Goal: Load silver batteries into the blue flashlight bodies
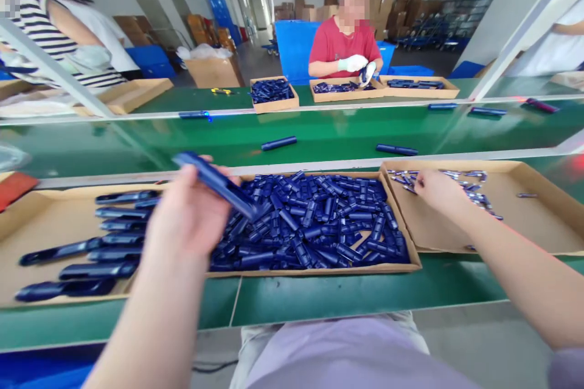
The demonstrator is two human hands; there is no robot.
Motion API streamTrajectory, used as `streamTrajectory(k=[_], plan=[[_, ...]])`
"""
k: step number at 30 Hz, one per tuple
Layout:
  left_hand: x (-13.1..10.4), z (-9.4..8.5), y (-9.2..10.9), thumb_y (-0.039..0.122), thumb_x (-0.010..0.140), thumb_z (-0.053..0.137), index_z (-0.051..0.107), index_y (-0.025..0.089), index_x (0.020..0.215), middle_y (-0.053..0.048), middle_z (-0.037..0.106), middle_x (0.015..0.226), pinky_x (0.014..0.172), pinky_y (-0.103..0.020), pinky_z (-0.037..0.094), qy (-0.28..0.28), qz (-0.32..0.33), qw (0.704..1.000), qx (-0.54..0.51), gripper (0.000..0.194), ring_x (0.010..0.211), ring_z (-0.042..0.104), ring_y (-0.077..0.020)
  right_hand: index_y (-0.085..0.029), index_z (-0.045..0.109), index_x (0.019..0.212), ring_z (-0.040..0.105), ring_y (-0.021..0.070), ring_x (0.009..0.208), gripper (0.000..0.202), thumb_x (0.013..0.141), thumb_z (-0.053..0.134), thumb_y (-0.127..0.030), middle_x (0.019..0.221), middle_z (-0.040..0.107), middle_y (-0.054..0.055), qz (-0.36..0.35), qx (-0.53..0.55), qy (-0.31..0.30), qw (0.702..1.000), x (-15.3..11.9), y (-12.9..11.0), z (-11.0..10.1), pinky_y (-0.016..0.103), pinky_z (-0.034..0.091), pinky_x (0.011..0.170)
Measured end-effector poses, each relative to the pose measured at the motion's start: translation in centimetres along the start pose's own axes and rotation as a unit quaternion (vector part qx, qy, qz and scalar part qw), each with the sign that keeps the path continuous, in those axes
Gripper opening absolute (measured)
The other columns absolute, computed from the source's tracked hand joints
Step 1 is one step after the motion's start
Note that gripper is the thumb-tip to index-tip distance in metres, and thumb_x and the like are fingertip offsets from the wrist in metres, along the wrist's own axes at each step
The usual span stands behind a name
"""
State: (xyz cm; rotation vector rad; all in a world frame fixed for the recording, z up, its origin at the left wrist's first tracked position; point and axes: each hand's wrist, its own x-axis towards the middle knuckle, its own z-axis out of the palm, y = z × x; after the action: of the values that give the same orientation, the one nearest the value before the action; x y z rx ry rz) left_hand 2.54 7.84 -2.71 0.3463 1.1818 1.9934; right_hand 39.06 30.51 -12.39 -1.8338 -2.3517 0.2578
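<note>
My left hand (189, 209) is closed round a long dark blue plastic part (221, 185), above the gap between the left and middle boxes. The part is slightly blurred and slants down to the right. My right hand (431, 188) reaches into the right box (542, 225), its fingers pressed together among small silvery metal pieces (477, 197); what they pinch is hidden. Many short blue parts (314, 219) fill the middle cardboard box (319, 271). In the left box (18, 219) lie several long blue parts (98, 270).
Beyond the boxes runs a green belt (333, 127) with several blue parts (279, 143) on it. Across it a person in red (344, 48) with white gloves handles a piece over cardboard boxes. Metal posts (524, 27) rise at both sides. More people stand at the left and right.
</note>
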Motion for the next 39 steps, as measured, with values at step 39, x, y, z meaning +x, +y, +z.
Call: streamTrajectory(k=[39], plan=[[-11.3, 5.7, -12.8, 0.035, 0.096, 0.044, 0.059, 0.012, 0.109, -0.002, 0.055, 0.074, 0.056, -0.022, 0.048, -0.112, -0.379, 0.917, -0.058, 0.031, 0.053, 0.047, -0.0079, -0.009, 0.067, 0.088, 0.064, 0.0269, 0.089, 0.01, 0.083, 0.061, -0.015, 0.097, 0.066, 0.017, -0.125, -0.026, -0.039, 0.991, -2.7, -0.4, 1.1, 0.034, 0.047, 0.083]])
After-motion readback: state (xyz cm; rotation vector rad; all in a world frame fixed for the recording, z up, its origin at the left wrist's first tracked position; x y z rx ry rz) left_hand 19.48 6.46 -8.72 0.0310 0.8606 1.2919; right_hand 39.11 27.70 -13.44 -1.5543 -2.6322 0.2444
